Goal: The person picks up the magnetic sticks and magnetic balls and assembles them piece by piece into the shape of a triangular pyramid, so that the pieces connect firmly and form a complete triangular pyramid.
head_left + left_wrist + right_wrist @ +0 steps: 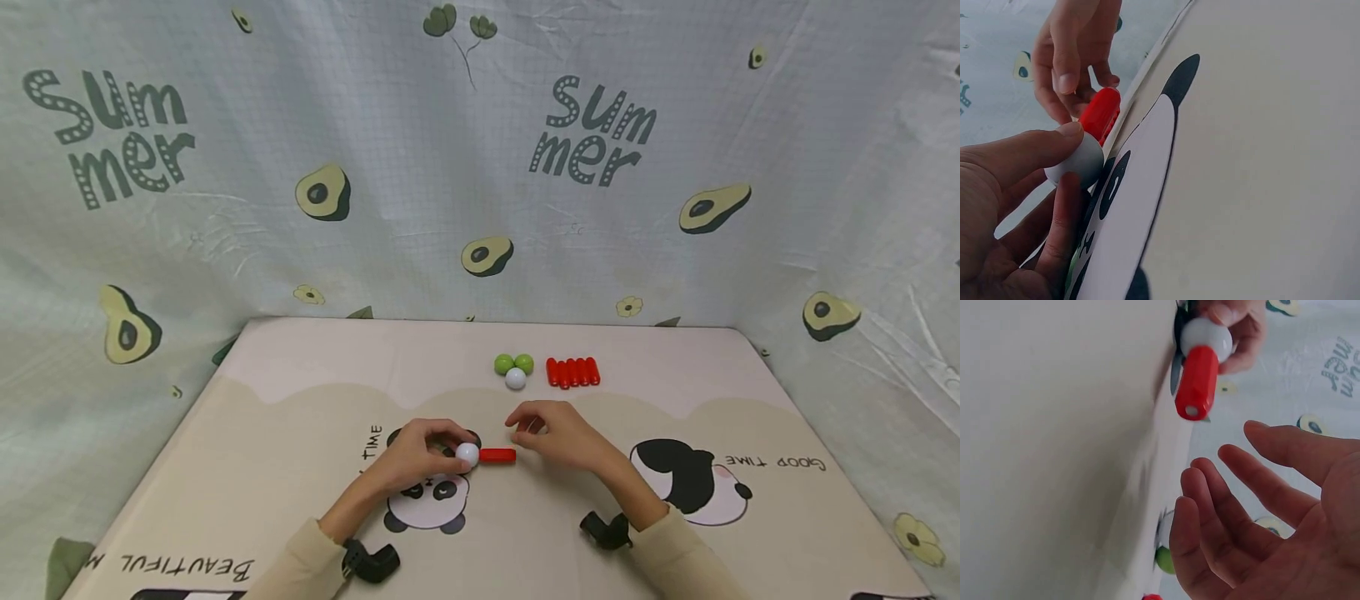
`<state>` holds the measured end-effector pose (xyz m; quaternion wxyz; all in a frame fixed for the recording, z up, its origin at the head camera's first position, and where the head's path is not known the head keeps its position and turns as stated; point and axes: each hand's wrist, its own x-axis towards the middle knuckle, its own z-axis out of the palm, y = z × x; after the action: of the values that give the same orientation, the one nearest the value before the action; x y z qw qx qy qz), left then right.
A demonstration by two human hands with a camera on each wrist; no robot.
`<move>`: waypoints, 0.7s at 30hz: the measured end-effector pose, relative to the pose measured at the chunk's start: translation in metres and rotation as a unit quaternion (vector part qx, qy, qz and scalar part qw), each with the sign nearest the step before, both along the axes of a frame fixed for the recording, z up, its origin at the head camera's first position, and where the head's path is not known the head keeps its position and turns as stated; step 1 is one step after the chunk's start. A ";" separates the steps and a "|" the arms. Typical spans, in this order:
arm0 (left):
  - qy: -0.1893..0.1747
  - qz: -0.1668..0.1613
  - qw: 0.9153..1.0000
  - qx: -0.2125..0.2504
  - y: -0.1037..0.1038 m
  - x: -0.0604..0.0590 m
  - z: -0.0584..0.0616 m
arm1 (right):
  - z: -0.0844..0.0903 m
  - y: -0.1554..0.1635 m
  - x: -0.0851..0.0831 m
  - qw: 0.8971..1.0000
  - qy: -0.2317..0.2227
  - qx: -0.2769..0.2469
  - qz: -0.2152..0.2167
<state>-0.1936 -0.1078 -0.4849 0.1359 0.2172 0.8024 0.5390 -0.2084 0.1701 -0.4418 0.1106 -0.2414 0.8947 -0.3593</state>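
The left hand (417, 457) pinches a small white glossy ball (467, 454) between thumb and fingers, low over a cream-coloured table mat (300, 433) printed with cartoon pandas. A short red plastic cylinder (497, 455) sticks out sideways from the ball, one end touching it; the right wrist view shows its free end pointing toward the right hand (551, 433). That hand holds nothing: its fingers are loosely spread and relaxed, just beside the cylinder's free end but apart from it.

Farther back on the mat, near the middle, two green balls (513, 364) sit side by side with a second white ball (515, 379) touching them in front. Just to their right lies a row of red cylinders (572, 372), packed side by side. The mat carries the words "GOOD TIME" and "BEAUTIFUL" in dark letters.

A pale cloth backdrop (480, 167), faintly gridded and printed with avocado halves, small flowers and the word "Summer", hangs behind the table and wraps round both sides. Both forearms wear cream sleeves (300, 567), each with a black wrist-mounted camera (371, 562) strapped on.
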 end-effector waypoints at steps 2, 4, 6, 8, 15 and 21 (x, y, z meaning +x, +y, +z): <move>-0.001 -0.001 1.000 0.002 0.000 0.000 0.000 | 0.002 0.002 -0.005 1.000 0.004 -0.001 -0.018; -0.002 -0.004 1.000 0.004 0.000 0.000 -0.001 | 0.004 0.003 -0.012 0.999 0.010 -0.004 -0.034; -0.004 -0.007 1.000 0.009 -0.001 -0.001 -0.001 | 0.006 0.003 -0.019 0.998 0.014 -0.008 -0.054; -0.004 -0.011 1.000 0.014 -0.001 -0.001 -0.001 | 0.008 0.002 -0.028 0.997 0.024 -0.005 -0.071; -0.010 -0.016 1.000 0.019 -0.002 -0.001 -0.001 | 0.005 0.001 -0.059 0.994 0.029 0.024 -0.103; -0.016 -0.008 1.000 0.013 -0.002 0.000 -0.001 | 0.003 -0.002 -0.072 0.992 0.014 0.040 -0.117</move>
<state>-0.1939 -0.1096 -0.4856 0.1502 0.2170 0.7910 0.5519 -0.2803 0.1683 -0.4387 0.0649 -0.1354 0.9318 -0.3305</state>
